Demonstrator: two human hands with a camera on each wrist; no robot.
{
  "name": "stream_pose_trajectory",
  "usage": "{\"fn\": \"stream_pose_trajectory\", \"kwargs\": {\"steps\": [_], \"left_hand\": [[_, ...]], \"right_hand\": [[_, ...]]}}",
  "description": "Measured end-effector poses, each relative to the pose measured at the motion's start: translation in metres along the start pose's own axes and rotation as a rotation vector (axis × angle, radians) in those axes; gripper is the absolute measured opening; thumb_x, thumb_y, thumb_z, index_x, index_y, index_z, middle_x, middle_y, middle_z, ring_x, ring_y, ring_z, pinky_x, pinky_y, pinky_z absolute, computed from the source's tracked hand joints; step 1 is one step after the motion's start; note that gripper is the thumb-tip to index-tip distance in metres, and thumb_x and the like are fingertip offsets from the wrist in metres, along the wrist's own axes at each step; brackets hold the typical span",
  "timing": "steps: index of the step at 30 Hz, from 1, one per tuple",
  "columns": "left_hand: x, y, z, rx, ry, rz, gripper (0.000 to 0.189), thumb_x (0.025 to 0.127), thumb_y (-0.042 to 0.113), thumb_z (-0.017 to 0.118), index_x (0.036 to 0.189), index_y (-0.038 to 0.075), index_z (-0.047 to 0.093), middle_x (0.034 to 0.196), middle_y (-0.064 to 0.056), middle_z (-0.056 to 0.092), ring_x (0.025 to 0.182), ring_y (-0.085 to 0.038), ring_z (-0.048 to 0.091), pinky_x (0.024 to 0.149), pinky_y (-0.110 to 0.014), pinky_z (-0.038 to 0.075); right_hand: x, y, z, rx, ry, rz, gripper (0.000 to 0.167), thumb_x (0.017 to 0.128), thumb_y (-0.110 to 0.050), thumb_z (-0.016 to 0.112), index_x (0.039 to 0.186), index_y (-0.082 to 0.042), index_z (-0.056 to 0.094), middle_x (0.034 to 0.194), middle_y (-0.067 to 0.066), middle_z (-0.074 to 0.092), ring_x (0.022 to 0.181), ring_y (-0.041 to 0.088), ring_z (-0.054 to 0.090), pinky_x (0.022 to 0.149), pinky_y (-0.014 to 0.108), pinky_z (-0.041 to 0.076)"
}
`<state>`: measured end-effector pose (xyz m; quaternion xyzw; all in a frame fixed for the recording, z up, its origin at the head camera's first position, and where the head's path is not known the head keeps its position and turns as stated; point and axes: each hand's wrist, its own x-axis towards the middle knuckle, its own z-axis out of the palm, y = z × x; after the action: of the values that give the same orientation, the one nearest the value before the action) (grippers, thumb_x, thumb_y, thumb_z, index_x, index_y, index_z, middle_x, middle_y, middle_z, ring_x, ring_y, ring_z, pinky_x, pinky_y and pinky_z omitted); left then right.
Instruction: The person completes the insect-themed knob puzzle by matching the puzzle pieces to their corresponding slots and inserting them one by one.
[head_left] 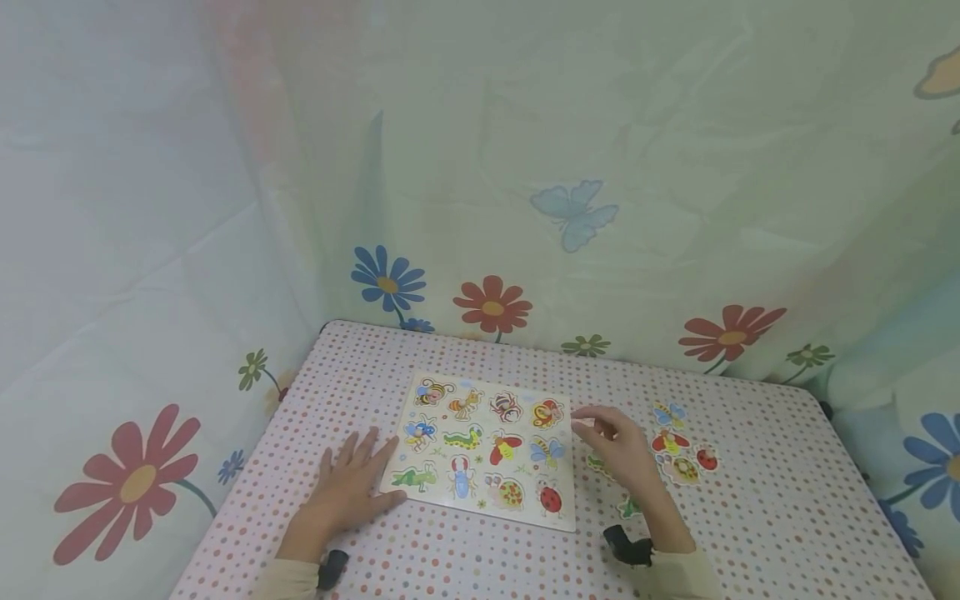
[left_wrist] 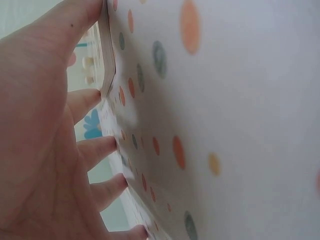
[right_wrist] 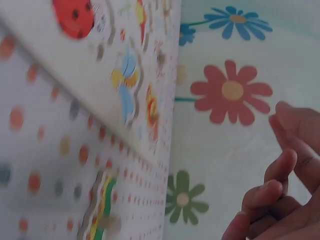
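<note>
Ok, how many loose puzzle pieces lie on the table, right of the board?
6 visible: dragonfly, red-winged bug, ladybug and snail clustered right of the right hand; caterpillar between board and hand; green piece nearer the viewer. The hand may hide more.

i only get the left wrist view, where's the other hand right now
Observer: In the head view, the right hand is at the right edge of the puzzle board; whether it touches the board I can't tell.
Operator: is it holding anything
Observer: No piece shows in its grip in the right wrist view.
Operator: any loose pieces on that side
Observer: Yes, in the head view a ladybug piece lies on the dotted tablecloth, to the right of the right hand.
</note>
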<state>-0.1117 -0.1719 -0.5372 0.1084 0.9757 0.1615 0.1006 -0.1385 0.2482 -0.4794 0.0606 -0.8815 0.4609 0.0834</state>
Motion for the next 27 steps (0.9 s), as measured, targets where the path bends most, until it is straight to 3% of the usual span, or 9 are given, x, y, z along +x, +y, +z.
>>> {"fn": "stream_pose_trajectory", "kwargs": {"steps": [9,13,19,27], "left_hand": [[0.0,0.002,-0.001,0.007,0.003,0.0,0.09,0.085,0.074,0.057,0.158,0.028,0.032,0.166,-0.01,0.016,0.15,-0.042,0.008,0.113,-0.072,0.002],[-0.001,0.003,-0.002,0.011,0.003,-0.001,0.09,0.085,0.073,0.058,0.158,0.027,0.032,0.166,-0.011,0.016,0.15,-0.042,0.008,0.113,-0.072,0.002],[-0.001,0.002,-0.002,0.012,0.003,-0.003,0.09,0.085,0.073,0.058,0.158,0.027,0.033,0.166,-0.011,0.017,0.149,-0.043,0.009,0.112,-0.073,0.002],[0.0,0.002,-0.003,0.01,0.007,0.005,0.089,0.086,0.072,0.059,0.158,0.026,0.033,0.166,-0.011,0.017,0.149,-0.043,0.009,0.112,-0.073,0.002]], "right_hand": [[-0.018,0.03,-0.029,-0.1,0.026,0.032,0.023,0.096,-0.023,0.071,0.113,-0.008,0.073,0.077,0.004,0.048,0.062,0.014,0.038,0.052,0.028,0.036],[-0.025,0.042,-0.035,-0.108,0.0,0.091,0.025,0.096,-0.022,0.071,0.115,-0.006,0.072,0.077,0.004,0.049,0.058,0.014,0.037,0.049,0.028,0.037],[-0.032,0.052,-0.037,-0.13,-0.042,0.229,0.031,0.095,-0.027,0.072,0.118,-0.007,0.071,0.081,0.006,0.048,0.062,0.017,0.04,0.049,0.029,0.039],[-0.03,0.06,-0.03,-0.181,-0.067,0.325,0.031,0.093,-0.028,0.074,0.116,-0.007,0.072,0.075,0.004,0.049,0.06,0.016,0.043,0.048,0.027,0.038]]}}
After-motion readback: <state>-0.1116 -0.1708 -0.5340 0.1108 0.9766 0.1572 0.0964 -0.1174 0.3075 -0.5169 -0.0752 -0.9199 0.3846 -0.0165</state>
